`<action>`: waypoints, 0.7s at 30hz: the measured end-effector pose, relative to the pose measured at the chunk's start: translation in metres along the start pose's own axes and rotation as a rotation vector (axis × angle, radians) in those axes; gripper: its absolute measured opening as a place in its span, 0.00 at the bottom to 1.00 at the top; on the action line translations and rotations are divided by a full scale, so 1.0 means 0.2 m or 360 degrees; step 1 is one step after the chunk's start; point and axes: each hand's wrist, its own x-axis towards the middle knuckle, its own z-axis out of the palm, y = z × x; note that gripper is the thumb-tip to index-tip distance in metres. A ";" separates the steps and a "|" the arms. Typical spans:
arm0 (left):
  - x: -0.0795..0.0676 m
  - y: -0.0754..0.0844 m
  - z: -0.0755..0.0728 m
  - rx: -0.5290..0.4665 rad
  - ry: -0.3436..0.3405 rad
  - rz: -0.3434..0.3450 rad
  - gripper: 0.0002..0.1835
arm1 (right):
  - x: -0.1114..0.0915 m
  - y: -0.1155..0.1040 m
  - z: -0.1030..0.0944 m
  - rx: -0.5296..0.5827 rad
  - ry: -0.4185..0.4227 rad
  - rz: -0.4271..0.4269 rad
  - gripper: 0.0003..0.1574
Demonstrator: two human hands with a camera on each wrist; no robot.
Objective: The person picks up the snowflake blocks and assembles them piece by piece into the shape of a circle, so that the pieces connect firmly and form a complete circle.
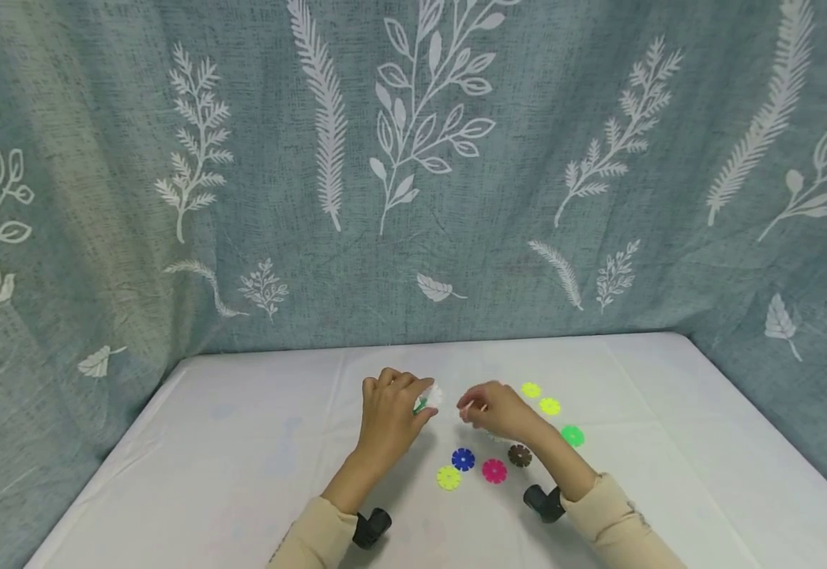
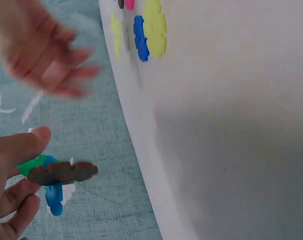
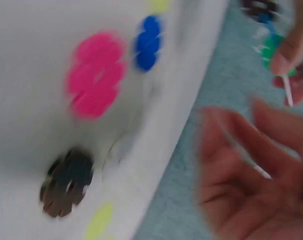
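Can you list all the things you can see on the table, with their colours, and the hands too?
yellow discs: three, two behind the right hand, one at the front by the blue disc
green disc: one, right of the right forearm
brown disc: one, loose on the table
pink disc: one, front of the group
blue disc: one, left of the pink disc
joined cluster: one, brown, green, blue and white discs, in the left hand
table: one, white cloth
curtain: grey-blue, white leaves, behind
left hand: holds the cluster
right hand: pinches a white piece, blurred
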 end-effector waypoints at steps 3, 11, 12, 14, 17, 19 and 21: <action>0.01 -0.01 -0.01 -0.0005 0.0032 0.0002 0.21 | -0.03 -0.01 0.05 -0.0340 -0.0158 -0.0002 0.13; -0.01 -0.01 0.02 0.0048 0.0010 0.0025 0.21 | -0.05 -0.01 0.15 -0.0539 -0.0240 -0.0048 0.18; -0.01 -0.01 0.02 0.0052 0.0006 0.0023 0.21 | -0.05 0.00 0.15 -0.0519 -0.0235 -0.0061 0.18; -0.02 -0.01 0.02 0.0058 0.0000 0.0020 0.21 | -0.05 0.01 0.15 -0.0459 -0.0234 -0.0095 0.18; -0.02 -0.02 0.03 0.0067 0.0005 0.0017 0.22 | -0.04 0.03 0.14 -0.0346 -0.0191 -0.0188 0.14; -0.02 -0.02 0.03 0.0068 0.0008 0.0009 0.22 | -0.03 0.04 0.11 -0.0282 -0.0073 -0.0267 0.10; -0.01 -0.02 0.03 0.0058 0.0007 0.0000 0.21 | -0.01 0.04 0.09 -0.0234 0.0123 -0.0337 0.08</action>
